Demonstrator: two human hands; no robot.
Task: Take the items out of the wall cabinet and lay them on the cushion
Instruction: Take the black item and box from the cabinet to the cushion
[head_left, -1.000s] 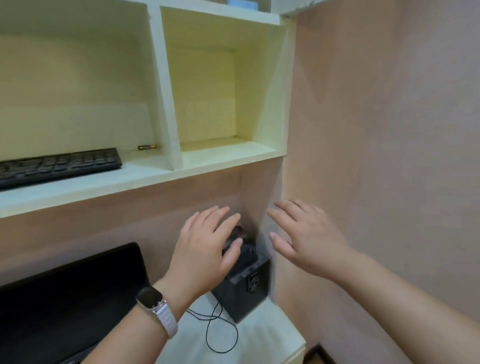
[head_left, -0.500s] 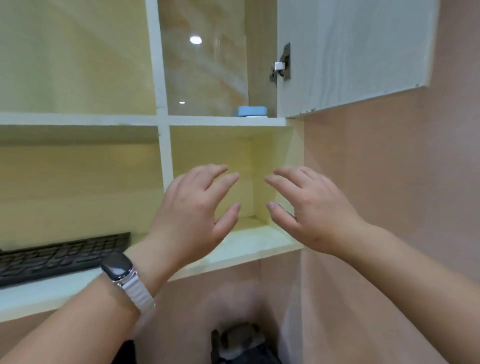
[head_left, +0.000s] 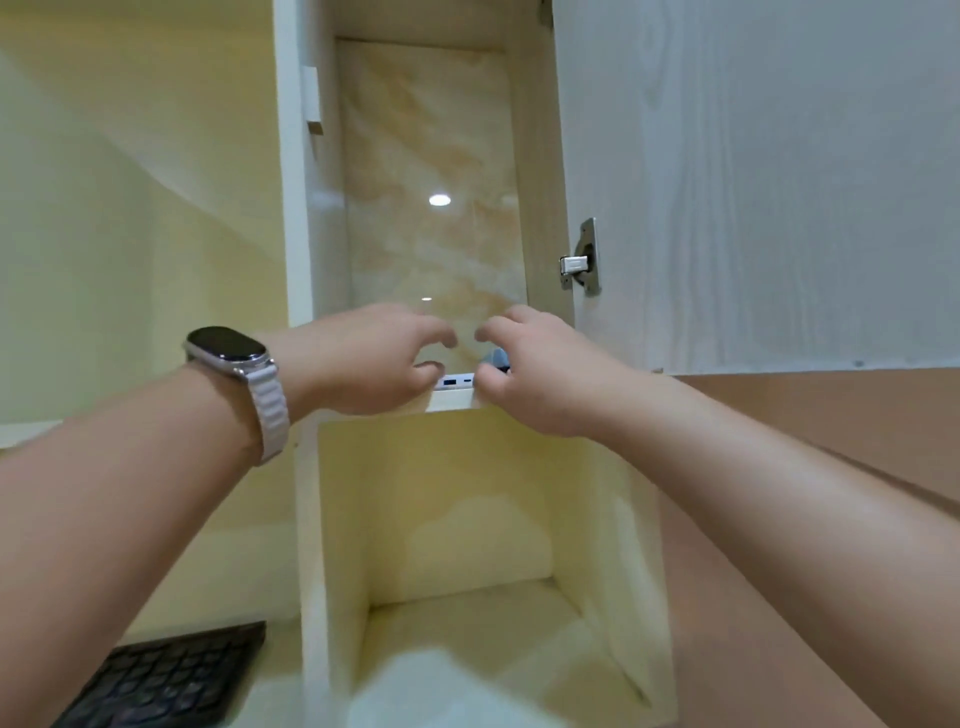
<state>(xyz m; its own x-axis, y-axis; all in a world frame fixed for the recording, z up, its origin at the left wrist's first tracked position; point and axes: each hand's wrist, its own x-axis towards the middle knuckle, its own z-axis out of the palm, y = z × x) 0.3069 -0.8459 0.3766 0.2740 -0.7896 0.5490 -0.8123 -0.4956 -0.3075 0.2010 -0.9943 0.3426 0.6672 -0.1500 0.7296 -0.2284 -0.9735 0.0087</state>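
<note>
Lower shelf (head_left: 493, 613): black keyboard (head_left: 166, 680) at left, untouched. Left hand (head_left: 374, 358) and right hand (head_left: 535, 374) have risen from below to the wall cabinet (head_left: 291, 208) ledge, fingers curling, thumbs at either end of a white ported device (head_left: 456, 383); whether the hands grip it cannot be told. Blue item (head_left: 497, 358) just behind. Open door (head_left: 753, 182) at right, no obstruction. Cushion unseen; removal judged about to begin.

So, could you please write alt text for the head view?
The left hand and right hand reach into an open wall cabinet, flanking a blue-and-white device at the shelf edge; contact is unclear. A black keyboard lies lower left.
</note>
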